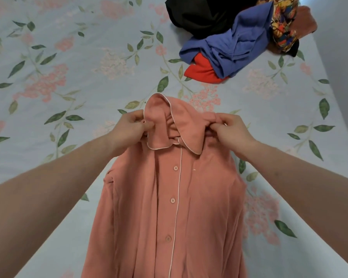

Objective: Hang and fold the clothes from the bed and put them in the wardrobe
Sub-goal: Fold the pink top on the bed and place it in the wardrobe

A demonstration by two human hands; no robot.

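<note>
The pink shirt (169, 207), pinched at both shoulders by the left hand (132, 127) and right hand (232, 130), looks light and limp, best held there.

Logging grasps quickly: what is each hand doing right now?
Left hand: pinches the pink shirt at the shoulder beside the collar.
Right hand: pinches the same shirt's other shoulder.

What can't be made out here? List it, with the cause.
- Pink shirt: hem cut off by the head view's bottom edge.
- Shirt shoulders: covered by the left hand and right hand pinching them.
- Clothes pile: garment types and count unclear, bunched and overlapping.
- Wardrobe, hangers: out of frame.
</note>
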